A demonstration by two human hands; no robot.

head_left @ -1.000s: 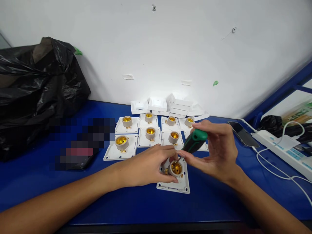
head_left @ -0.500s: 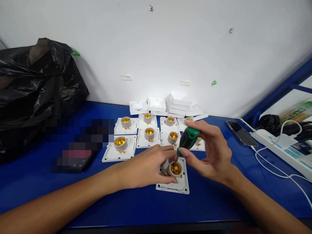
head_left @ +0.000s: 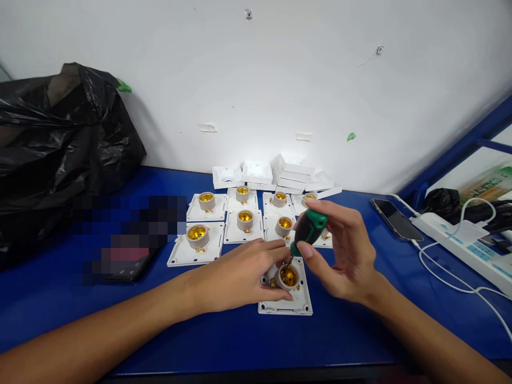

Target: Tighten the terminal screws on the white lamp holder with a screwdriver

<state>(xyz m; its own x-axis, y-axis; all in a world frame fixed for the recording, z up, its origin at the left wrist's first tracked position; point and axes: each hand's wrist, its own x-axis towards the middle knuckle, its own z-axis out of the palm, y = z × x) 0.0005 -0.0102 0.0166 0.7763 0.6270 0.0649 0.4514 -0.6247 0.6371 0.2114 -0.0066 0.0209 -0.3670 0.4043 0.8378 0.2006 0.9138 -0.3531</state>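
Note:
My right hand [head_left: 340,250] is closed round the green and black handle of a screwdriver [head_left: 310,226], tilted with its shaft pointing down. The tip reaches inside a lamp socket [head_left: 291,277] with a brass-coloured lining. This socket sits on a square white plate [head_left: 286,306] near the front of the blue table. My left hand [head_left: 256,272] grips the socket from its left side, thumb in front and fingers behind. Where exactly the tip meets the socket is too small to make out. Behind my hands, several more white plates carry similar sockets [head_left: 198,236], some partly hidden by my right hand.
White square covers [head_left: 294,173] are piled against the wall. A black plastic bag [head_left: 68,128] stands at the left, with a dark phone [head_left: 126,271] in front of it. On the right lie another phone [head_left: 396,218], a power strip [head_left: 472,248] and white cables [head_left: 440,274].
The plate under my hands has turned slightly, its front edge shifting a little right. My right hand and the screwdriver have rotated slightly; the tip stays in the socket.

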